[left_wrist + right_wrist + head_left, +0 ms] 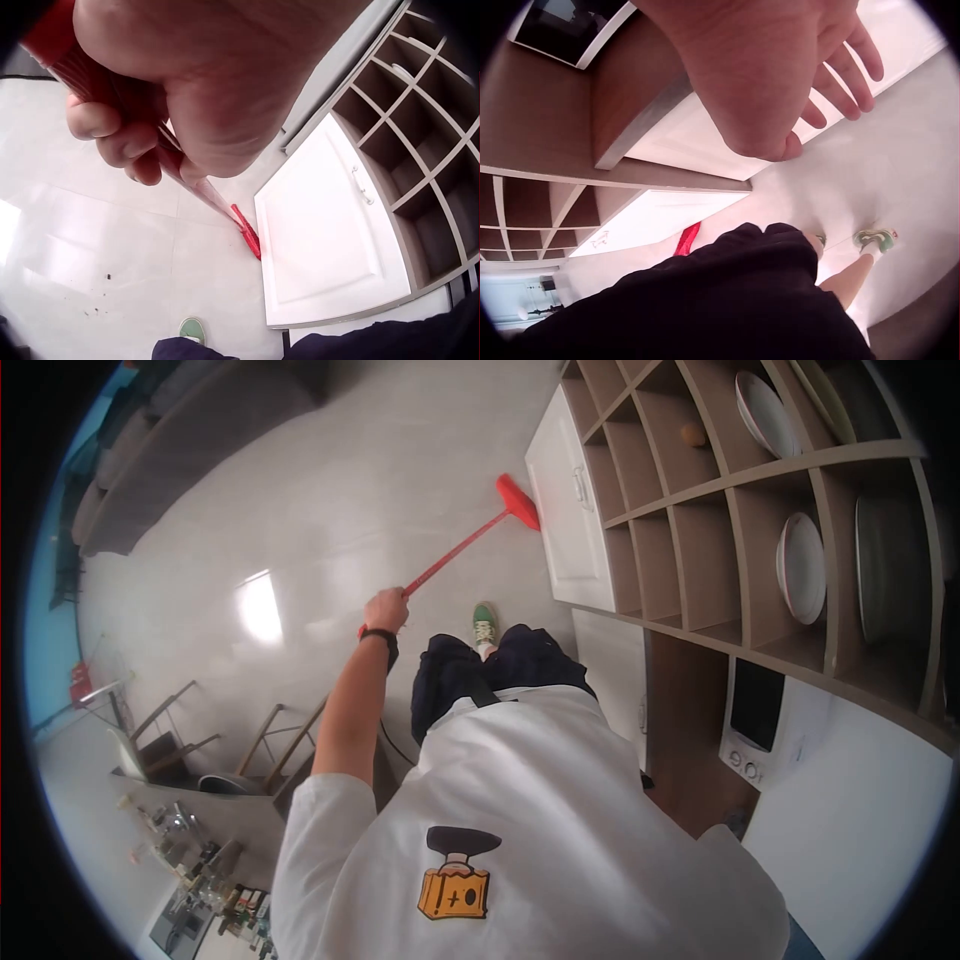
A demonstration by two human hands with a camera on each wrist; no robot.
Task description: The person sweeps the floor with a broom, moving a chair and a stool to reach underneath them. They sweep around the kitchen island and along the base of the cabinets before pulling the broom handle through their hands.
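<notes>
A red broom slants across the floor in the head view, its head against the bottom of the white cabinet door. My left hand grips the handle near its upper end. In the left wrist view the fingers of my left hand curl round the red handle, and the broom head lies beside the cabinet. My right hand shows in the right wrist view, holding nothing, its fingers spread and loosely extended near a white panel. The head view does not show it.
A white cabinet and shelves with plates stand at the right. Small dark bits lie on the floor in the left wrist view. A grey sofa is at the upper left, chairs at the lower left. A green shoe stands below.
</notes>
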